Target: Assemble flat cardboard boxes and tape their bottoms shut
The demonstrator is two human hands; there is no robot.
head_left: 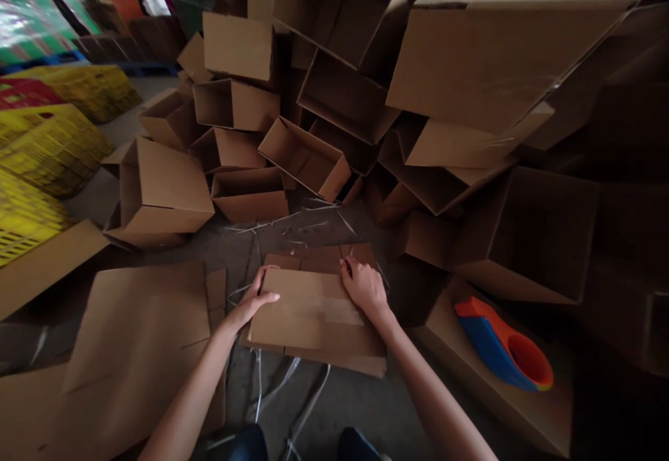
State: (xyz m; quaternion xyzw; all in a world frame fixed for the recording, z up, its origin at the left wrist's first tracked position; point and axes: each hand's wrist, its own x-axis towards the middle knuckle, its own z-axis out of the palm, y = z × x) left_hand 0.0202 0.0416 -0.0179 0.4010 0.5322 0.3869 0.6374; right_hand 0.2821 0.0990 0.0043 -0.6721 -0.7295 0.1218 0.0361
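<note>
A flattened brown cardboard box (313,318) lies on the concrete floor in front of me, with a pale strip of tape across its middle and its flaps towards the far side. My left hand (254,301) grips its left edge, the fingers curled around the fold. My right hand (364,287) holds its upper right part, the fingertips pressed in near a crease. Its underside is hidden against the floor.
Open cardboard boxes (245,127) are heaped ahead and to the right. A blue and orange tape dispenser (502,344) lies on a cardboard sheet (470,377) at right. Flat cardboard (136,349) lies at left, yellow plastic crates (52,151) beyond it. White strapping (308,398) trails across the floor.
</note>
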